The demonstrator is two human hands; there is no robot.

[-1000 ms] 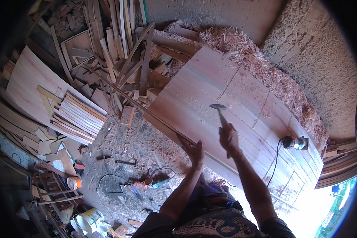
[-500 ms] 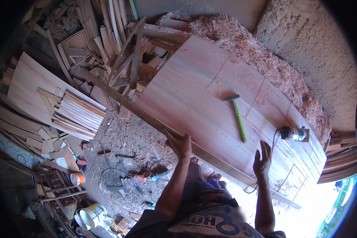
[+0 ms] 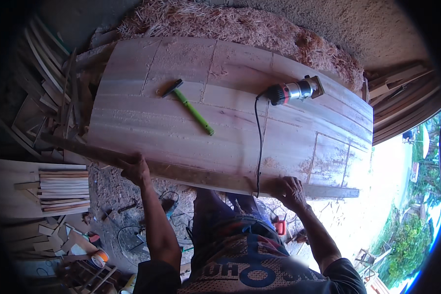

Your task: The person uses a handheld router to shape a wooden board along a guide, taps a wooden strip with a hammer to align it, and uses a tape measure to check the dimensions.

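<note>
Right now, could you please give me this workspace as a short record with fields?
Left hand: gripping the long wooden bar left of its middle
Right hand: gripping the same bar farther right
Bar position: along the near edge of the wooden panel
Hammer: green-handled, lying on the panel, not held
Power tool: lying on its side on the panel, right of the hammer
Cord: black, running from the tool toward the near edge
Behind panel: heaped wood shavings
Lower left: stacked wooden strips
</note>
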